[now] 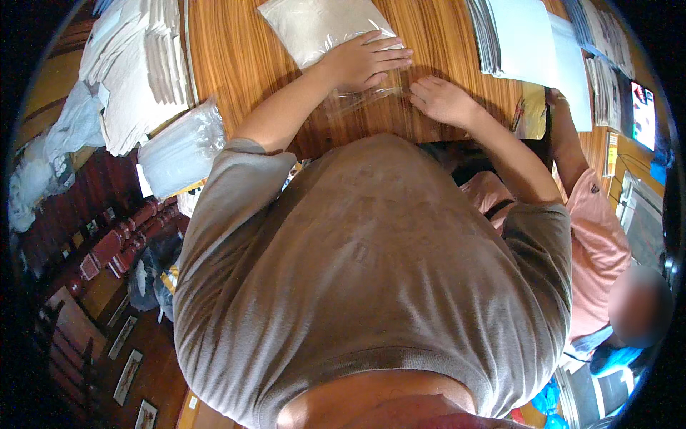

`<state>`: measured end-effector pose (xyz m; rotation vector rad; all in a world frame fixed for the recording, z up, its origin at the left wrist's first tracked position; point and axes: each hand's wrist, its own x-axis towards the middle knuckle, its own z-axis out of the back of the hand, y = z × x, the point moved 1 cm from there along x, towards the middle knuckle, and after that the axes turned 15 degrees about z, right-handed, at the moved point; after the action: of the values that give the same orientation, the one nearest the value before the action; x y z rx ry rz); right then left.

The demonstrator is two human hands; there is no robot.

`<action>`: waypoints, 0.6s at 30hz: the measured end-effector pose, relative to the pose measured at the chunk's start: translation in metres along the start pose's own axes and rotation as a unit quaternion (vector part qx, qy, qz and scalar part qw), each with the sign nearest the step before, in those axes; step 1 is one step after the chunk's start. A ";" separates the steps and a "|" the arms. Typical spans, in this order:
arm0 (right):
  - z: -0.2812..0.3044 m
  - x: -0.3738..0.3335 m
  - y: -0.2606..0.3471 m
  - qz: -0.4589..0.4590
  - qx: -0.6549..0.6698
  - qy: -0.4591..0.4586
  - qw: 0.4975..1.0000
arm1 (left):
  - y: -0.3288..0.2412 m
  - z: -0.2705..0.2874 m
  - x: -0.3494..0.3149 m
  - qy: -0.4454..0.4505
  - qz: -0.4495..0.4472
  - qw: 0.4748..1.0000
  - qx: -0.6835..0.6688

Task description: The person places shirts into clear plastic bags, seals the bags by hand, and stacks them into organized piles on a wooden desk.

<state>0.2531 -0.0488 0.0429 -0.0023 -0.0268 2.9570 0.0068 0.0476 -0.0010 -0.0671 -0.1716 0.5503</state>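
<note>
Clear plastic packet (321, 28) with pale, folded-looking contents lies at the far middle of our wood-grained tabletop (229, 50), slightly turned. Our left grip (366, 63) rests over its near right corner, open, with the fingers stretched toward the right. A loose clear flap (361, 104) spreads below that hand, toward our body. Our right grip (444, 101) sits just right of the flap, fingers curled inward; we cannot tell whether it pinches the film. To our left we have a tall stack of pale folded cloth (139, 71) and a shiny bluish packet (182, 150). To our right lie light-blue flat packets (525, 43), near a co-worker's pink sleeve (597, 229).
</note>
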 end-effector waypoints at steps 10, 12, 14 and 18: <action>-0.012 0.057 -0.001 -0.167 0.084 -0.141 0.972 | -0.003 0.002 0.002 0.047 0.010 0.998 0.034; -0.021 0.052 0.003 -0.178 0.085 -0.123 0.973 | -0.001 0.000 0.003 0.025 0.000 1.000 0.003; -0.014 0.045 0.010 -0.166 0.094 -0.113 0.975 | 0.001 -0.006 0.001 -0.011 -0.012 0.999 -0.040; 0.005 0.037 0.028 -0.049 0.003 -0.054 0.997 | 0.001 -0.006 -0.001 -0.004 -0.020 1.000 -0.015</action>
<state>0.2113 -0.0694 0.0473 0.1549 -0.0323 2.8550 0.0067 0.0480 -0.0067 -0.0900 -0.1883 0.5092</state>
